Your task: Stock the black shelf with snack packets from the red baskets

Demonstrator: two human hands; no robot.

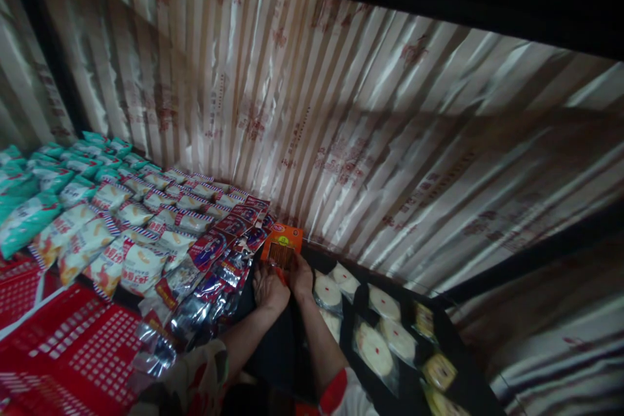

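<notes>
An orange snack packet (281, 244) with a see-through window showing brown sticks rests at the back of the dark shelf. My left hand (269, 286) is at its lower left edge, with the fingers partly hidden against it. On the right edge, my right hand (299, 275) grips the same packet with bent fingers. Left of my hands lie rows of dark red and silver packets (214, 244). To the right, round white flatbreads (327, 290) in clear wrappers lie on the shelf.
White and orange snack bags (141, 266) and teal bags (32, 221) fill the left side. A red plastic basket (73, 351) stands at front left. Small yellow packets (439, 370) lie at far right. Behind the shelf hangs a crinkled printed sheet (292, 104).
</notes>
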